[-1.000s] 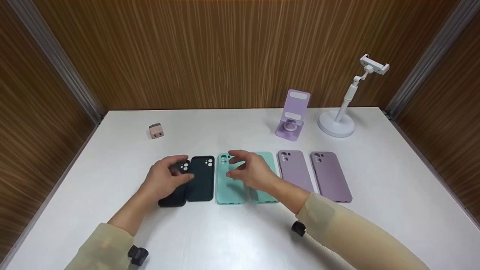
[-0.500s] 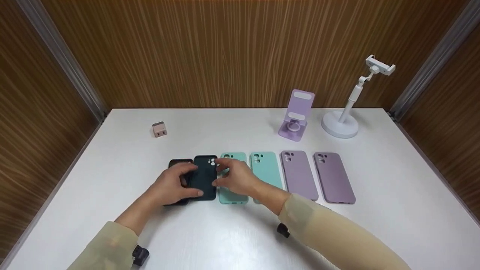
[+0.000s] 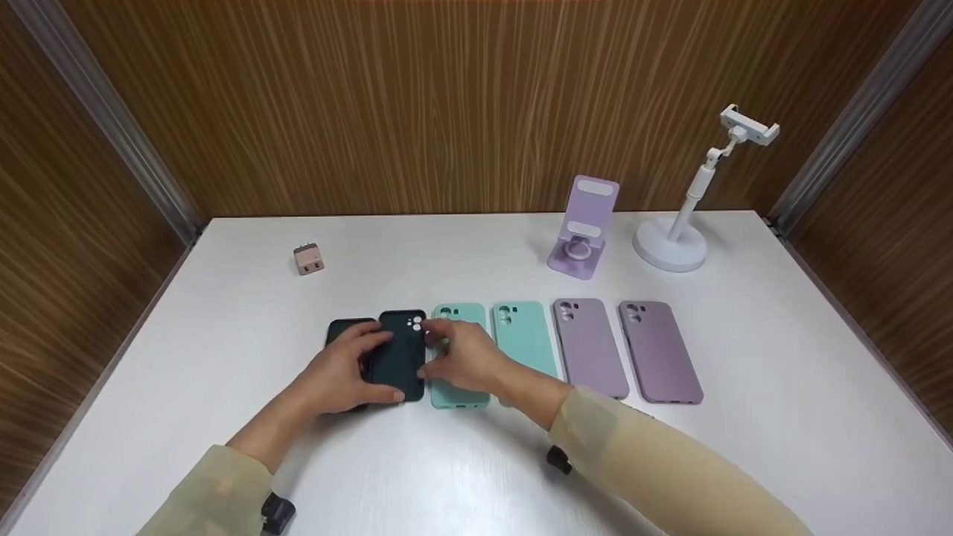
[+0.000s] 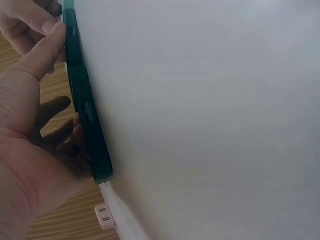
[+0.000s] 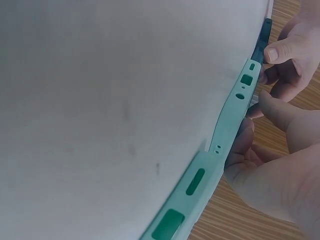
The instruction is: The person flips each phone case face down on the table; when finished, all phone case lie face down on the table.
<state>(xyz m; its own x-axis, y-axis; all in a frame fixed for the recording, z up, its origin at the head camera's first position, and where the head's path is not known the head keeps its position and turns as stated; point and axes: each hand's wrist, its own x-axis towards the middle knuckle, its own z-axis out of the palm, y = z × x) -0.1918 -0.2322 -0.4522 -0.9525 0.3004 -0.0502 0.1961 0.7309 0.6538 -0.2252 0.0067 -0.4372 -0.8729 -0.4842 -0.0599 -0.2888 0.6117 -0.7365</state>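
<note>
Two dark green phone cases lie side by side at the left end of a row. My left hand (image 3: 336,378) covers most of the outer case (image 3: 342,326). With its thumb at the near end and its fingers over the left side, it holds the second dark case (image 3: 396,356). From the other side my right hand (image 3: 467,357) touches that case's right edge with thumb and index fingertips. It reaches across the first teal phone case (image 3: 460,398), partly hiding it. In the left wrist view, the left thumb presses the near end of the dark case (image 4: 73,42).
Rightward the row continues with another teal case (image 3: 523,335), a lilac case (image 3: 590,350) and a mauve case (image 3: 660,353). Behind stand a purple folding phone stand (image 3: 588,216) and a white phone holder (image 3: 670,246). A pink charger (image 3: 308,259) sits at the back left.
Both hands have come together at the second dark case, the right one moving left off the teal cases. The outer dark case has shifted slightly right and stands straighter.
</note>
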